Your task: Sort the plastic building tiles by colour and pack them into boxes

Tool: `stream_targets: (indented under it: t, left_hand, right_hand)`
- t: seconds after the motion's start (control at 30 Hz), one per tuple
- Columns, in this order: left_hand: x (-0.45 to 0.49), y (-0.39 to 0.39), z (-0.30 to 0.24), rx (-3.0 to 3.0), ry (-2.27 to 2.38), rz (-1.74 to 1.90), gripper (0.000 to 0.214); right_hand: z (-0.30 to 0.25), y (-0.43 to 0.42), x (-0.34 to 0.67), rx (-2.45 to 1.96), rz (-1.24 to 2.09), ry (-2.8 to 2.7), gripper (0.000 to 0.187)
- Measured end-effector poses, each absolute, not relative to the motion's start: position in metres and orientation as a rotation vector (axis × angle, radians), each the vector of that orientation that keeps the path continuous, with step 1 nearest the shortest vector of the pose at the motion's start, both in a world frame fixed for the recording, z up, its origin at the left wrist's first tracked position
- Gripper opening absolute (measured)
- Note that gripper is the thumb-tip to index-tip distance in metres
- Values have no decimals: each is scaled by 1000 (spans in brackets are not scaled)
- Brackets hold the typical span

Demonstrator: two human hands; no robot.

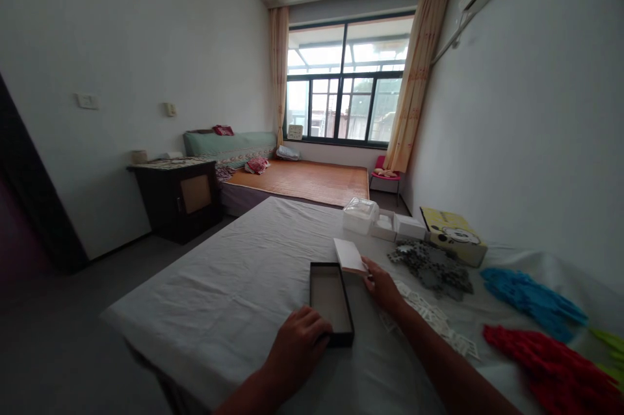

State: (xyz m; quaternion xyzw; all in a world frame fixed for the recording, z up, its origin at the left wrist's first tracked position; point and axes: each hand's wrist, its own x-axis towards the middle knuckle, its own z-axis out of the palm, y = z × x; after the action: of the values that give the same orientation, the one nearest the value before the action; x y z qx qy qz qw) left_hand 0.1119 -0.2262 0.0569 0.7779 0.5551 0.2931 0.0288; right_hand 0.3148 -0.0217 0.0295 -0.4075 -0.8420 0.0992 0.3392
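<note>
A shallow black box (330,301), open on top and empty, lies on the white-covered table (234,285) in front of me. My left hand (298,342) curls over the box's near left corner and grips it. My right hand (382,285) rests just right of the box, its fingers closed on the near edge of a white lid or card (348,254) that lies beside the box's far end.
Right of my hands lie a heap of grey puzzle pieces (431,267), small white pieces (439,324), blue (531,294) and red (550,363) plastic piles, a yellow box (453,234), white boxes (397,227) and a clear container (359,214). A bed (302,182) and dark cabinet (178,197) stand beyond.
</note>
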Motion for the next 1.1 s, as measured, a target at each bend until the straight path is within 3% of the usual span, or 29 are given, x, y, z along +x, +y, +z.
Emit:
stream_targets:
  t: [0.07, 0.2, 0.47, 0.67, 0.9, 1.1]
  left_hand:
    - [110, -229, 55, 2394, 1716, 912, 10]
    - [109, -233, 56, 2400, 1668, 924, 12]
    - [134, -230, 64, 2478, 1583, 803, 9]
    - [152, -217, 66, 2538, 1522, 734, 10]
    - [138, -150, 82, 2429, 1584, 1043, 21]
    - [112, -75, 49, 1951, 1686, 1086, 25]
  right_hand:
    - [27, -20, 325, -1025, 276, -2276, 50]
    - [39, -15, 372, -1217, 297, -2397, 42]
    - [29, -62, 398, -1423, 294, -2546, 76]
    - [28, -74, 386, -1393, 121, -2386, 41]
    - [26, -55, 394, -1349, 118, -2310, 30]
    - [22, -41, 402, -1341, 245, -2210, 27]
